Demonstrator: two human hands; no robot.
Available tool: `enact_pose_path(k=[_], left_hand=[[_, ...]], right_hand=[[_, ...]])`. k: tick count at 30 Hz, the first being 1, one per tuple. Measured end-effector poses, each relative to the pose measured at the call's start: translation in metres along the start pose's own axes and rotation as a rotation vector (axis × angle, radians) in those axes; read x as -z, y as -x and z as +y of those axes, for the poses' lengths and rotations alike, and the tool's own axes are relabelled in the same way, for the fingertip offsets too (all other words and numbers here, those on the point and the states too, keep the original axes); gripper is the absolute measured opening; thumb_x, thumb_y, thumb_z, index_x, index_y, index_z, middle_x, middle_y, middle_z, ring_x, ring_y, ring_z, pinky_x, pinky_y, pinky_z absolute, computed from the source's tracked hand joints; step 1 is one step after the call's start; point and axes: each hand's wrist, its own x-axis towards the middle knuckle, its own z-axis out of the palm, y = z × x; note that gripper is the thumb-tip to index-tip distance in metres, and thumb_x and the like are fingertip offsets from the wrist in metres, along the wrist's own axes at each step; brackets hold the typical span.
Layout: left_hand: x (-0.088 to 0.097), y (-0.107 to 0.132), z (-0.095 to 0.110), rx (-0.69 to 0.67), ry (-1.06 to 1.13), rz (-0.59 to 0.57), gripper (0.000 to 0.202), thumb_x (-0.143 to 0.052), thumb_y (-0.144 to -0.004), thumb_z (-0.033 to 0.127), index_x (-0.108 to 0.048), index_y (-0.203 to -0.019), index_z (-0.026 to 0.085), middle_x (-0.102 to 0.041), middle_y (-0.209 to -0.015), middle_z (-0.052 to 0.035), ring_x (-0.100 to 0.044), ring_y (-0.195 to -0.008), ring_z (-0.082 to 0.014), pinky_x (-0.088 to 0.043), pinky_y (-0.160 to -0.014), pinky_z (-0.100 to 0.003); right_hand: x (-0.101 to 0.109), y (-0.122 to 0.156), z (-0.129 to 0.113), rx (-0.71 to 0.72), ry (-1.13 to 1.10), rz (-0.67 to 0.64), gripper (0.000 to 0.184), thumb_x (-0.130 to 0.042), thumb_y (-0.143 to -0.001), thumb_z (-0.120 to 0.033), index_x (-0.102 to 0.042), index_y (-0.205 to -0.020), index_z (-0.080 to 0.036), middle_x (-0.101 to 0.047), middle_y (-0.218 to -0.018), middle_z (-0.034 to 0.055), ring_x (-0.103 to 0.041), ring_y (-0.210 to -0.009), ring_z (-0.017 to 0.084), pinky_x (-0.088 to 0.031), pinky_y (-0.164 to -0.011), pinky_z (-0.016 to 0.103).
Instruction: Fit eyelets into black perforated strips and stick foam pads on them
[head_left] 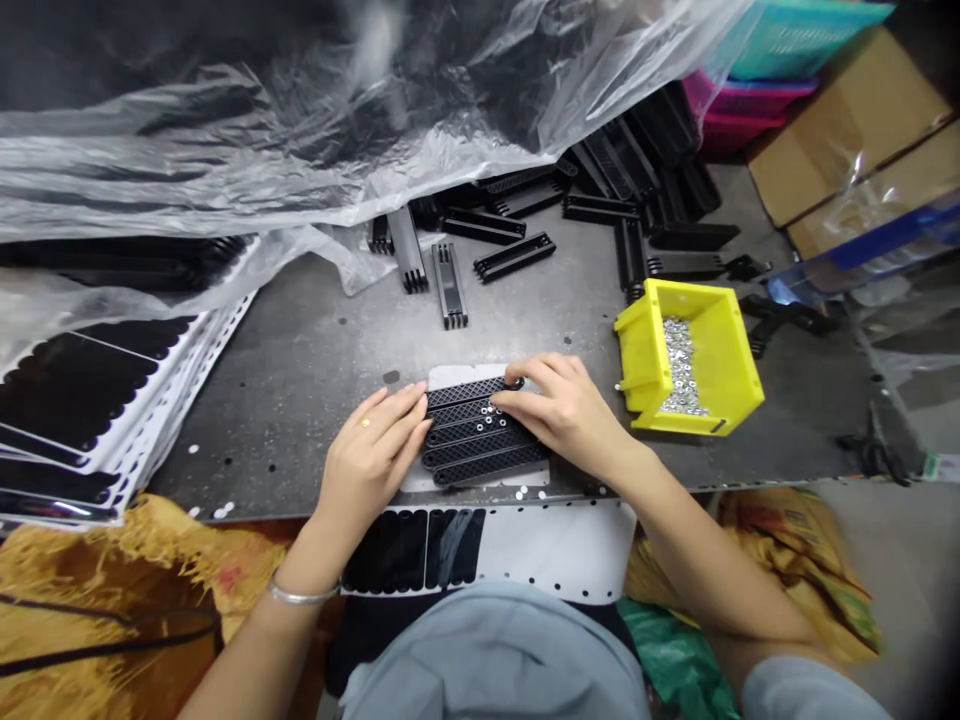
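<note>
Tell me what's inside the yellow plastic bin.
The yellow plastic bin holds a heap of small silver rings; the heap hides the part of the bin's floor beneath it.

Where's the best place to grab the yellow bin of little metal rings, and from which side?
Probably the top rim of the yellow bin's left wall, coming from the left: that wall faces your right hand, and its rim gives an edge to hook. Keep it level, as the small metal rings lie loose inside.

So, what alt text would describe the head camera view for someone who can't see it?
The left hand and right hand rest on a row of black textured plastic strips atop a grey metal workbench. A yellow plastic bin of small metal rings sits beside them.
</note>
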Motion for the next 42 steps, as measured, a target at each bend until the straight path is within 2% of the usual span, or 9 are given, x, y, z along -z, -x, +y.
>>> enact_pose_path(k=[6,10,14,19,26,30,33,37,42], left_hand=[[-0.005,0.003,-0.004,0.055,0.110,0.046,0.025,-0.068,-0.098,0.014,-0.071,-0.122,0.019,-0.074,-0.134,-0.0091,-0.074,-0.119,-0.0219,-0.056,-0.114,-0.045],[-0.002,0.003,-0.004,0.079,0.125,0.050,0.029,-0.069,-0.098,0.016,-0.070,-0.127,0.020,-0.073,-0.136,-0.0093,-0.073,-0.120,-0.0233,-0.057,-0.112,-0.047],[-0.002,-0.016,0.009,-0.049,0.101,-0.036,0.030,-0.065,-0.100,0.015,-0.068,-0.129,0.020,-0.075,-0.131,-0.0096,-0.072,-0.122,-0.0229,-0.053,-0.113,-0.048],[-0.013,-0.046,0.020,-0.227,0.115,-0.134,0.019,-0.056,-0.105,0.018,-0.072,-0.116,0.018,-0.080,-0.117,-0.0059,-0.075,-0.110,-0.0192,-0.053,-0.110,-0.044],[-0.001,-0.033,0.006,-0.271,0.059,-0.080,0.014,-0.061,-0.103,0.016,-0.070,-0.112,0.016,-0.080,-0.113,-0.0070,-0.075,-0.107,-0.0201,-0.052,-0.108,-0.044],[0.014,-0.019,0.001,-0.220,-0.014,-0.065,0.014,-0.064,-0.100,0.013,-0.070,-0.111,0.017,-0.080,-0.109,-0.0060,-0.075,-0.105,-0.0204,-0.051,-0.109,-0.044],[0.019,-0.011,0.002,-0.125,-0.053,-0.038,0.014,-0.067,-0.097,0.012,-0.070,-0.110,0.018,-0.080,-0.107,-0.0062,-0.075,-0.099,-0.0198,-0.051,-0.108,-0.044],[0.017,-0.008,0.007,-0.026,-0.072,-0.002,0.011,-0.070,-0.095,0.013,-0.069,-0.104,0.018,-0.079,-0.103,-0.0057,-0.074,-0.093,-0.0197,-0.052,-0.107,-0.045],[0.006,-0.003,0.009,-0.009,-0.028,0.047,0.013,-0.069,-0.095,0.010,-0.070,-0.106,0.016,-0.077,-0.101,-0.0083,-0.073,-0.095,-0.0216,-0.055,-0.101,-0.044]], right_hand=[[0.000,-0.002,-0.003,0.017,0.027,0.014,0.021,-0.057,-0.106,-0.024,-0.072,-0.120,-0.025,-0.073,-0.117,0.0063,-0.060,-0.106,0.023,-0.041,-0.090,0.040],[-0.001,-0.002,0.002,0.018,-0.024,0.030,0.016,-0.061,-0.104,-0.030,-0.075,-0.103,-0.021,-0.074,-0.106,0.0045,-0.060,-0.102,0.022,-0.040,-0.089,0.038],[0.001,0.012,0.011,-0.005,0.013,0.108,0.014,-0.062,-0.104,-0.027,-0.075,-0.104,-0.022,-0.075,-0.101,0.0040,-0.060,-0.095,0.021,-0.039,-0.085,0.037],[0.001,0.028,0.012,0.029,0.041,0.140,0.017,-0.061,-0.103,-0.024,-0.073,-0.116,-0.022,-0.076,-0.107,0.0056,-0.063,-0.094,0.020,-0.041,-0.086,0.038],[0.003,0.032,0.007,0.017,0.057,0.084,0.025,-0.060,-0.103,-0.025,-0.071,-0.124,-0.017,-0.074,-0.122,0.0111,-0.063,-0.103,0.024,-0.044,-0.088,0.040],[0.005,0.032,0.002,0.053,0.170,0.099,0.022,-0.063,-0.102,-0.025,-0.073,-0.120,-0.017,-0.075,-0.120,0.0105,-0.063,-0.104,0.024,-0.043,-0.089,0.039],[0.004,0.029,-0.003,0.015,0.122,0.102,0.021,-0.061,-0.103,-0.025,-0.073,-0.117,-0.015,-0.076,-0.115,0.0105,-0.064,-0.100,0.023,-0.043,-0.087,0.039],[0.002,0.028,-0.005,-0.029,0.099,0.106,0.020,-0.061,-0.103,-0.026,-0.074,-0.115,-0.016,-0.075,-0.113,0.0103,-0.064,-0.097,0.023,-0.043,-0.084,0.038],[0.003,0.035,-0.004,-0.017,0.175,0.062,0.027,-0.060,-0.104,-0.031,-0.071,-0.125,-0.018,-0.074,-0.120,0.0118,-0.063,-0.105,0.025,-0.043,-0.089,0.040]])
